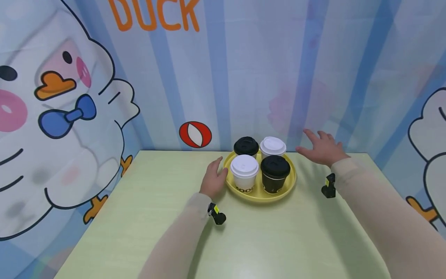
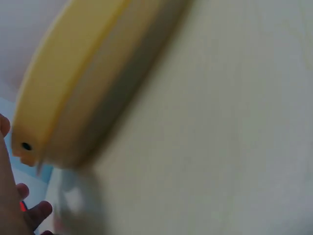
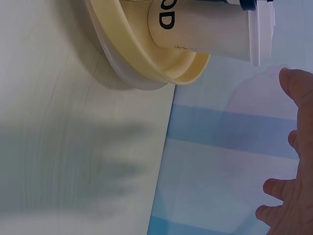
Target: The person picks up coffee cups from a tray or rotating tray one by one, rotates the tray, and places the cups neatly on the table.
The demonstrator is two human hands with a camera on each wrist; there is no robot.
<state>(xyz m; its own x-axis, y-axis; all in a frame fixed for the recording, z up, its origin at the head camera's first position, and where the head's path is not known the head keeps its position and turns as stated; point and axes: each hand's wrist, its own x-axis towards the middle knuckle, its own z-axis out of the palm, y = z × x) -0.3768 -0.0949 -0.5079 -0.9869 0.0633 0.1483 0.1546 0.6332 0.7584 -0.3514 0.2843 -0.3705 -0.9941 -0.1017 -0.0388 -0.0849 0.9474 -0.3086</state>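
A round yellow tray [image 1: 261,199] carries paper coffee cups with lids. In front stand a white cup [image 1: 244,172] on the left and a black cup [image 1: 275,174] on the right. Behind them are a black-lidded cup [image 1: 246,146] and a second white cup [image 1: 273,146], partly hidden. My left hand [image 1: 213,181] is right beside the tray's left rim, fingers extended; an orange tab [image 2: 27,152] with a black dot shows on the rim nearby. To the tray's right, my right hand [image 1: 323,149] hovers apart from it, fingers spread, thumb [image 3: 296,83] toward the white cup [image 3: 205,29].
The tray rests toward the back of a pale green table [image 1: 139,217]. Just behind the table hangs a striped blue cloth [image 1: 244,69] printed with ducks. Small black wrist cameras [image 1: 217,215] sit on both sleeves.
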